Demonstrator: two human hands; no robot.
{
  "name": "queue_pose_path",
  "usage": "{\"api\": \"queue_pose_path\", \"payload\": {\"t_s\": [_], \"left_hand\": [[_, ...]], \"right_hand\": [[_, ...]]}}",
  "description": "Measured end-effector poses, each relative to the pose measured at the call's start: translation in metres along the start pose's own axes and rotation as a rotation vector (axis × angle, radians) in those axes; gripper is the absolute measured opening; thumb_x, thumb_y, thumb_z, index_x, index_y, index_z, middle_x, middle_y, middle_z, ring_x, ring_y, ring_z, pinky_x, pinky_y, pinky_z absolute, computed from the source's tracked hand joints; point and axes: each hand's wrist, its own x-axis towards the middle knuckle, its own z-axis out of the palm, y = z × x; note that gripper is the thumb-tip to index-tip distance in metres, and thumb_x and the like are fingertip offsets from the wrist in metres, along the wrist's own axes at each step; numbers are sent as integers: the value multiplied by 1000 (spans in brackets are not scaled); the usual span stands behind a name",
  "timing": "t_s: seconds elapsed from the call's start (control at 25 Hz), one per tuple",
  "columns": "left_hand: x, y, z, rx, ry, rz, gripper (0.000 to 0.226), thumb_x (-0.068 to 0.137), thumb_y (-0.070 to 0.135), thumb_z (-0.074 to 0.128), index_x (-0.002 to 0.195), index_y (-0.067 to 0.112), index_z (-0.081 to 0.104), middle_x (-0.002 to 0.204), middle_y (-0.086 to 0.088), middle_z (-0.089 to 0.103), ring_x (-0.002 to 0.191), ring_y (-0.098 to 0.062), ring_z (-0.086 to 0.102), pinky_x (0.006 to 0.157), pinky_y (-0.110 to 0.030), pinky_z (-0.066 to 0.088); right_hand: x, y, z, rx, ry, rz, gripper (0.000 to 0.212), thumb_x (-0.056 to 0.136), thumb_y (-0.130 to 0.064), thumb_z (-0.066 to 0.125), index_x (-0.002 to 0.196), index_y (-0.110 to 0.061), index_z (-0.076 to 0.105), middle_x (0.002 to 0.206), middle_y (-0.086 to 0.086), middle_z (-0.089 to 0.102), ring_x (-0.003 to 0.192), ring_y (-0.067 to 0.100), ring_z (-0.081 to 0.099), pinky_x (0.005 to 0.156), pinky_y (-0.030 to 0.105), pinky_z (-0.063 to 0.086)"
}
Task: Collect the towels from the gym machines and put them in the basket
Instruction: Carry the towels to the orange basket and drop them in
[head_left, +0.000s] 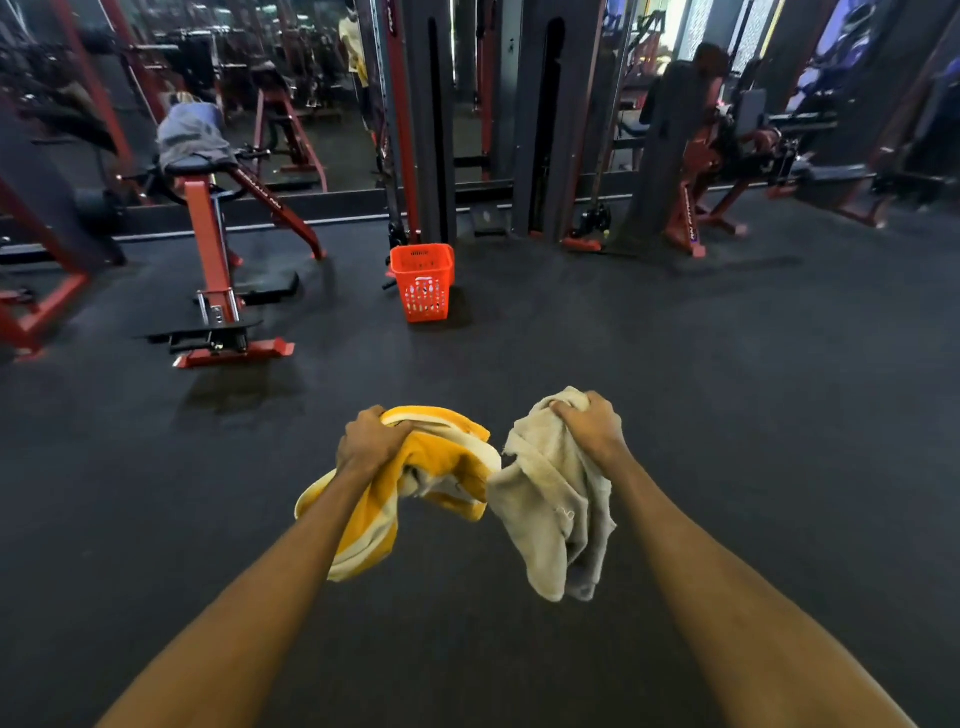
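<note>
Head view: both arms stretched forward over dark rubber floor (675, 364). Left hand (370, 440) clenched tight, grip closed on a bunched yellow towel (441, 457) with pale stripes, folds hanging below the wrist. Right hand (592, 426) likewise clenched, grip closed on the top of a beige towel (550, 499), loose end dangling beneath. Both towels held in the air, edges touching or nearly touching between the hands; hard to tell which.

Straight ahead, well apart from the hands, an orange basket (423, 283) standing upright on the floor at the foot of a dark cable machine (431, 130) with red uprights. Contents of the basket not visible from here.

To the left, a red-framed bench (208, 228) with a grey towel (192, 132) draped over its padded surface. To the right, another red-and-black machine (727, 156), blurred. Mirror wall behind, reflections dim and unclear.
</note>
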Motion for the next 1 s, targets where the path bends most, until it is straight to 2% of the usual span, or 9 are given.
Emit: {"api": "queue_pose_path", "payload": {"t_s": [0.2, 0.4, 0.56, 0.84, 1.0], "left_hand": [[147, 40, 9, 12, 8, -22, 66, 88, 47, 63, 143, 14, 50, 137, -17, 59, 123, -38, 57, 101, -47, 45], [299, 89, 13, 37, 24, -19, 66, 89, 46, 61, 146, 15, 48, 140, -16, 57, 126, -37, 56, 102, -47, 45], [414, 135, 9, 6, 45, -59, 67, 90, 45, 62, 148, 17, 45, 144, -16, 54, 130, -37, 52, 105, -47, 43], [621, 178, 9, -15, 116, 12, 53, 88, 46, 61, 137, 25, 58, 131, -9, 65, 122, -35, 58, 99, -45, 45], [753, 197, 5, -15, 98, 20, 53, 87, 46, 62, 136, 26, 60, 129, -9, 66, 120, -35, 59, 98, -45, 46]], "right_hand": [[151, -50, 38, 28, -12, -26, 40, 86, -43, 65, 115, -17, 62, 103, -3, 64, 94, 18, 57, 78, 30, 40], [310, -91, 83, 50, -6, -9, 48, 86, -45, 66, 124, -16, 60, 110, 0, 66, 95, 19, 58, 80, 31, 43], [427, -144, 114, 36, -25, -12, 49, 87, -44, 65, 125, -15, 58, 105, -1, 63, 99, 22, 61, 79, 31, 43], [614, -216, 208, -74, -79, -57, 46, 88, -43, 64, 124, -16, 57, 103, -4, 55, 91, 17, 52, 78, 31, 40], [724, -258, 263, -100, -72, -41, 48, 89, -44, 64, 126, -15, 56, 112, 2, 61, 91, 17, 52, 78, 31, 41]]}}
